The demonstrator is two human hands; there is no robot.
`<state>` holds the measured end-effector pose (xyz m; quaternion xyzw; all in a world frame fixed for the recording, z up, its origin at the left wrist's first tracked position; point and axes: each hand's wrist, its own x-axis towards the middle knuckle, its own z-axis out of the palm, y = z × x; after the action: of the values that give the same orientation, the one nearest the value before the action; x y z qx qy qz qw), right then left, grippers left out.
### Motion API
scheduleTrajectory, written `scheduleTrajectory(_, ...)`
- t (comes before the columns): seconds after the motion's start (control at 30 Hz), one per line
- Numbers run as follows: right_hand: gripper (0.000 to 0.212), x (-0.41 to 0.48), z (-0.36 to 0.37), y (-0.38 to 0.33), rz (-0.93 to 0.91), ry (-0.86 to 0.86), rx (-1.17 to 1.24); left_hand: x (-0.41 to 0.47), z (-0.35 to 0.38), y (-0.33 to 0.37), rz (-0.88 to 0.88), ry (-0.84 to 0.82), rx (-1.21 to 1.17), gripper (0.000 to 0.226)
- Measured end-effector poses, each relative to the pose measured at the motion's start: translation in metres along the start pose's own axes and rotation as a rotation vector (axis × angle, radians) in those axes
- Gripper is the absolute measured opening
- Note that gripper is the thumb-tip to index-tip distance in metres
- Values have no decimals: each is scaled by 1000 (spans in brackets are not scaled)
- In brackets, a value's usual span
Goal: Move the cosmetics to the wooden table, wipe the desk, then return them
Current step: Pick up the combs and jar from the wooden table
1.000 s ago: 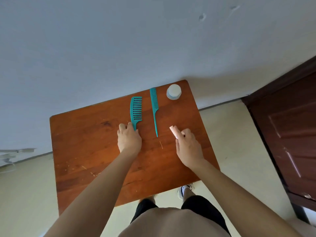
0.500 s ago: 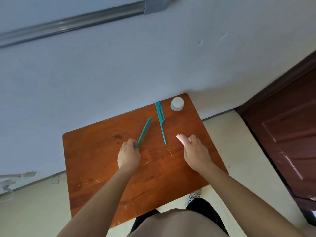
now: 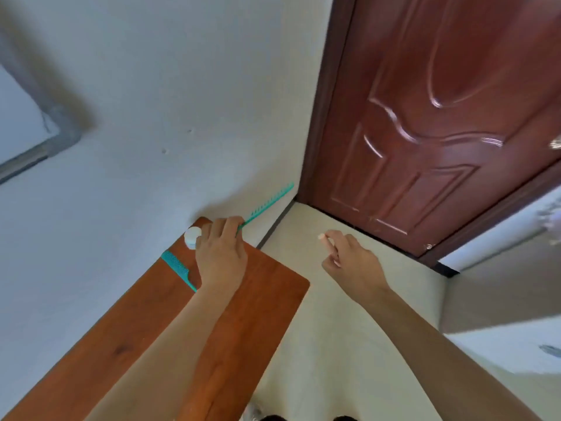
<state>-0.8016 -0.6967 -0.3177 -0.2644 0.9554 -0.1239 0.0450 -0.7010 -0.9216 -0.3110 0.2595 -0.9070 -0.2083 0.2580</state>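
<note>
My left hand (image 3: pixel 221 256) is closed around the handle of the wide-tooth teal comb (image 3: pixel 268 203), which is lifted off the wooden table (image 3: pixel 243 323) and points up and right toward the wall corner. My right hand (image 3: pixel 349 256) hovers over the floor to the right of the table, pinching a small pale pink tube (image 3: pixel 325 238) between its fingers. The teal tail comb (image 3: pixel 177 267) still lies on the table by the wall. A white jar (image 3: pixel 192 237) stands at the table's far corner, partly hidden behind my left hand.
A dark red-brown door (image 3: pixel 440 117) fills the upper right. The white wall (image 3: pixel 151 117) runs along the table's left side. Pale floor (image 3: pixel 334 344) lies to the right of the table. A white surface edge (image 3: pixel 516 354) shows at the right.
My view has swung right toward the door. My left hand has raised the wide-tooth comb off the table. My right hand has carried the pink tube away from the table, over the floor.
</note>
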Motion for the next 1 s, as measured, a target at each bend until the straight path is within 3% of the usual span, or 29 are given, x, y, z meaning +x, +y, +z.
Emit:
scheduleTrajectory(0.1,39,-25,-39,59,51,218,72,15,14,68,244,84,-18,18)
scheduleTrajectory(0.33,36,-138,-99,232,196,501,84,-35,90,252,645,41,-102,21)
scheduleTrajectory(0.67,32,-321,-173,494,480,592,-25,-174,197,543,983,-13,-158,13)
scheduleTrajectory(1.0,33,-374,-178,665,746,622,-12,-236,314,712,1184,-246,-187,22)
